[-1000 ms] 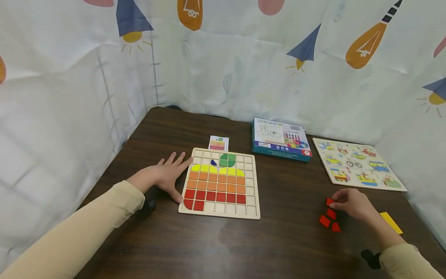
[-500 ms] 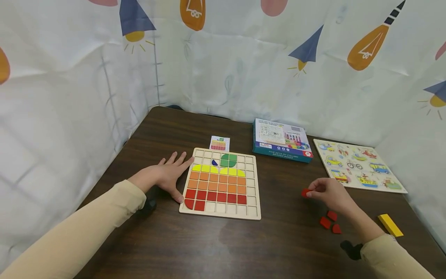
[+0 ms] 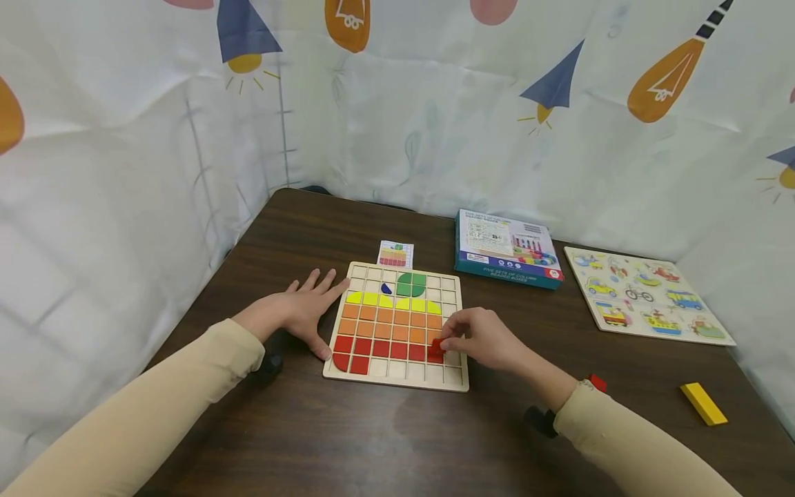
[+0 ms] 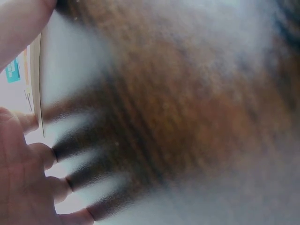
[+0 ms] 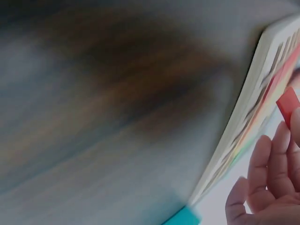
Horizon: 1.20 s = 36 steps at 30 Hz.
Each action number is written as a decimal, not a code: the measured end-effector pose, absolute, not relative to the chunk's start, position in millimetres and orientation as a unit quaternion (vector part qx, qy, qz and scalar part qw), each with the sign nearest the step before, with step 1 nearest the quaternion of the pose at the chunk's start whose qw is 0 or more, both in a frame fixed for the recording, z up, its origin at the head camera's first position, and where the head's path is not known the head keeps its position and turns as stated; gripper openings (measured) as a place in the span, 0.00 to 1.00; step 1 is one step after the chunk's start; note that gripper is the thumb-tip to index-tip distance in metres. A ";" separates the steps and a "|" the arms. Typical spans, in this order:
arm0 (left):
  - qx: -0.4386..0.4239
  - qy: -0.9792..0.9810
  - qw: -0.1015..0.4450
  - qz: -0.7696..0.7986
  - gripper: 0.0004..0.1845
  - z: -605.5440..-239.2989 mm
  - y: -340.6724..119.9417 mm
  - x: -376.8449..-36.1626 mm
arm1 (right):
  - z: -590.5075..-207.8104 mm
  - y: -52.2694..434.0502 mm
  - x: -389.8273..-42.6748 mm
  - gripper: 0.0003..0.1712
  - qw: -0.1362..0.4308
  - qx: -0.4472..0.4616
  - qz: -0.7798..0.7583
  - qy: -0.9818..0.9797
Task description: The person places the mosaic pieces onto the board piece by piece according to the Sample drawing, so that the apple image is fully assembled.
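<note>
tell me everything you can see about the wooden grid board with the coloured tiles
The wooden grid board is a pale, square tray of small square cells lying flat on the dark table. Tiles fill much of it: green and a dark blue piece on top, then a yellow row, orange rows and red rows, with a curved red piece at the lower left. The outer cells stay bare. The left hand rests flat against its left edge; the right hand pinches a red tile above its lower right.

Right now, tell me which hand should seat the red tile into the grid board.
Right. The right hand pinches the red tile over the grid board, while the left hand rests flat at its left edge.
</note>
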<state>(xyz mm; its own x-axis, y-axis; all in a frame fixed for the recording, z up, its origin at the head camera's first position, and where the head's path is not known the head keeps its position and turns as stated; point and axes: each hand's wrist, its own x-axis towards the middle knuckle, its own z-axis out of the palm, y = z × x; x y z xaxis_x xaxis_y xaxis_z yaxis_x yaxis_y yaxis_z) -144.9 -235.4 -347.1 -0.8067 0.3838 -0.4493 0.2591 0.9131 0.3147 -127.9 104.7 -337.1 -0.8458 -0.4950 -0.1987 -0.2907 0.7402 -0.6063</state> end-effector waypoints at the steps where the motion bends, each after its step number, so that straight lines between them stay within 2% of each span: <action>1: 0.171 0.943 0.260 0.120 0.76 -347.1 -235.4 -144.9 | -337.7 96.5 -126.0 0.02 0.184 -0.226 -0.291 0.911; 9: 0.168 0.943 0.262 0.116 0.76 -346.3 -234.6 -144.3 | -339.6 43.2 -112.3 0.03 0.217 -0.290 -0.308 0.880; 13: 0.166 0.944 0.261 0.115 0.77 -346.7 -234.0 -143.7 | -342.2 28.7 -108.6 0.03 0.208 -0.307 -0.300 0.879; 23: 0.165 0.944 0.259 0.120 0.77 -346.4 -235.0 -142.6 | -344.5 18.2 -103.6 0.04 0.165 -0.329 -0.252 0.895; 36: 0.167 0.944 0.259 0.120 0.76 -345.7 -235.2 -142.0 | -343.7 17.8 -102.9 0.03 0.152 -0.346 -0.229 0.897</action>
<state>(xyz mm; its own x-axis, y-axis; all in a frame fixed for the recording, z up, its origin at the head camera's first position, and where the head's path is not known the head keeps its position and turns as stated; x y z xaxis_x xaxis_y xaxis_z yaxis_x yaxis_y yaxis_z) -142.0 -235.2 -345.7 -0.8104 0.3771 -0.4485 0.2531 0.9156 0.3125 -102.9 17.8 -343.7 -0.7140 -0.6909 -0.1135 -0.5522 0.6554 -0.5153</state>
